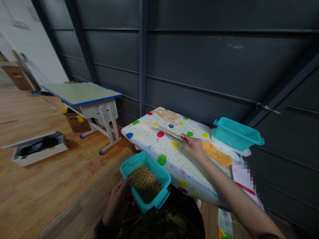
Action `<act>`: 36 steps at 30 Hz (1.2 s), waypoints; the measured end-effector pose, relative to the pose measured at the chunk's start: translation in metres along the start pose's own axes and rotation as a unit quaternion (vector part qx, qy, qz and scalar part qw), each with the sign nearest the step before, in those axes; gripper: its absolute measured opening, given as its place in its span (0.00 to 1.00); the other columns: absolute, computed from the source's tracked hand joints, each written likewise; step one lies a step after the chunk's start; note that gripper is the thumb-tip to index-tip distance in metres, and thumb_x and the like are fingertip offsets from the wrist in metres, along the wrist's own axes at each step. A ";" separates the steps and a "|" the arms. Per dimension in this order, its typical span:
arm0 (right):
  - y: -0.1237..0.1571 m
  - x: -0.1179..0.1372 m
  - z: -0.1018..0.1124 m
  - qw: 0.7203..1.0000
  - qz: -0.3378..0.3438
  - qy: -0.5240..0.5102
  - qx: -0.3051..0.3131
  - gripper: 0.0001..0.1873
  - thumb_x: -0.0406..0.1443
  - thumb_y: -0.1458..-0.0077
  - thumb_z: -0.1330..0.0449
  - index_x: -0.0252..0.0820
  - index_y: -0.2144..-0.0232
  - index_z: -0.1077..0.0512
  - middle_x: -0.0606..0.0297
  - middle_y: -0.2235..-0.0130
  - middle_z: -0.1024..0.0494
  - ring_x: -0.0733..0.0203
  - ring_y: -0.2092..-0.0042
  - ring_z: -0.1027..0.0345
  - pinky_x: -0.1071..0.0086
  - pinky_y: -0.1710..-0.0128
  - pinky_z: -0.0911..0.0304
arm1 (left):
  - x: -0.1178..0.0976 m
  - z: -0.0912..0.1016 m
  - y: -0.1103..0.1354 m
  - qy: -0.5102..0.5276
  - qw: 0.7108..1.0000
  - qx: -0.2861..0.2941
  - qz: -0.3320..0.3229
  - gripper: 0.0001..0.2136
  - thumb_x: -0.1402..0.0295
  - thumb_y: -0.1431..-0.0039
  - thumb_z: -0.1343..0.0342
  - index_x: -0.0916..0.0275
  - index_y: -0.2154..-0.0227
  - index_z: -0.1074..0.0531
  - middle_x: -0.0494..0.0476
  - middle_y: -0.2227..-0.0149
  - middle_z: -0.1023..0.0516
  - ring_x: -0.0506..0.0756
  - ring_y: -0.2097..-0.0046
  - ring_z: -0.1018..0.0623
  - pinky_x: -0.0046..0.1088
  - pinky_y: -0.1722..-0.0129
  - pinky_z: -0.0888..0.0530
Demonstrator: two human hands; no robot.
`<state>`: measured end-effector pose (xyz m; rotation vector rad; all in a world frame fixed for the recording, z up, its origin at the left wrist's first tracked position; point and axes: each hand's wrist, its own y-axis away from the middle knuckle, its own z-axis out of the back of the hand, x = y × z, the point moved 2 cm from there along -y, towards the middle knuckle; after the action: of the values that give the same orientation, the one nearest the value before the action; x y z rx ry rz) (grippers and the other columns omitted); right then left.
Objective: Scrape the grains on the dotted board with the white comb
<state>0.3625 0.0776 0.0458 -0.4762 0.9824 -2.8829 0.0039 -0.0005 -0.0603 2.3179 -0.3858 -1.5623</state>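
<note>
My left hand (119,194) grips the near-left rim of a turquoise plastic bin (163,172). Round tan dried beans (147,179) cover the bin's floor; it is held in front of the table's near edge. Between the fingers of my right hand (193,146) is one end of a thin white slotted strip (169,130), perhaps a comb. That strip sits low over the dotted tablecloth (149,142); whether it touches is hard to tell. Past its tip lie a patch of tan crumbs or grains (166,116) and a pale smear (146,125).
A second turquoise bin (236,132) stands at the table's far right, near an orange cloth (216,153) and some papers (244,181). Dark panelled wall (199,49) rises behind the table. Leftward are a school desk (82,93) and an open white box (40,149).
</note>
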 end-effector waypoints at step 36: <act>0.056 -0.013 0.030 0.995 0.024 0.068 -0.073 0.22 0.37 0.31 0.46 0.40 0.55 0.12 0.52 0.64 0.10 0.52 0.72 0.19 0.66 0.71 0.32 | 0.011 -0.008 0.000 0.030 0.999 0.029 0.022 0.31 0.40 0.64 0.20 0.58 0.79 0.29 0.46 0.85 0.30 0.50 0.85 0.30 0.24 0.87 0.35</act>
<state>0.3815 0.0175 0.0308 -0.2626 1.2120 -2.8449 0.0158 -0.0035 -0.0667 2.3767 -0.4713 -1.4763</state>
